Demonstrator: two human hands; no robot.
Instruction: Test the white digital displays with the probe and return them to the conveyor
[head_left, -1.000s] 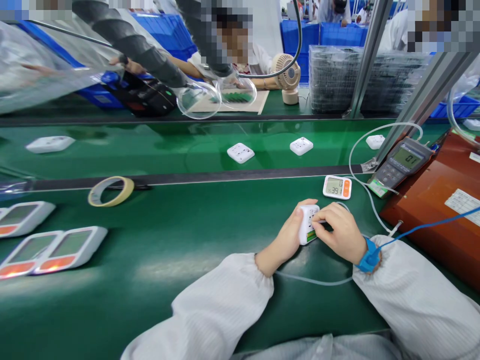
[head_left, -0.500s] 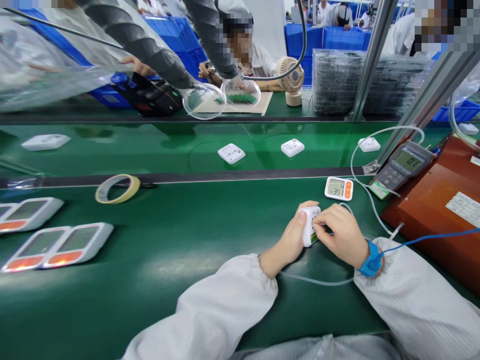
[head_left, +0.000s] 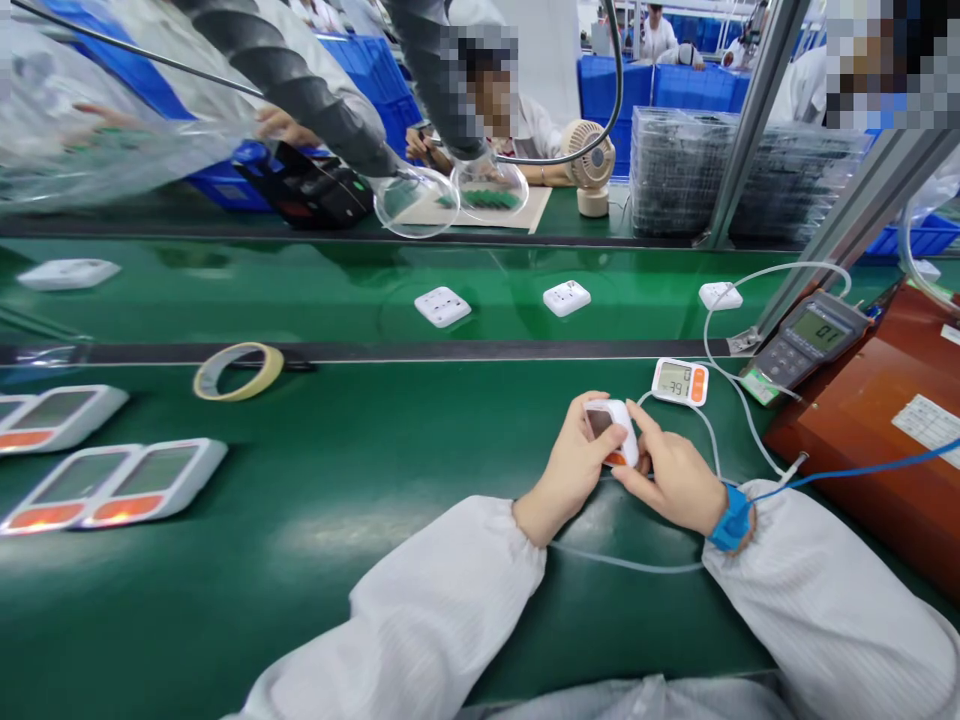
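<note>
Left hand (head_left: 566,458) and right hand (head_left: 673,475): fingers grip white rounded plastic monitor (head_left: 626,425). Snagging translucent slender tube (head_left: 651,569), six o'clock, could dislodge it.

The green table (head_left: 187,620) is filling the lower frame. Four monitors (head_left: 161,480) are lying at its left edge, a tape roll (head_left: 271,368) is resting left of centre, a small display (head_left: 679,382) is sitting right of centre, and a brown box (head_left: 847,420) is occupying the right edge.

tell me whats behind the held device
Beyond the held device, green tabletop shows, with an orange-buttoned display unit farther back, rightward. The held device's back and whatever it covers are hidden.
</note>
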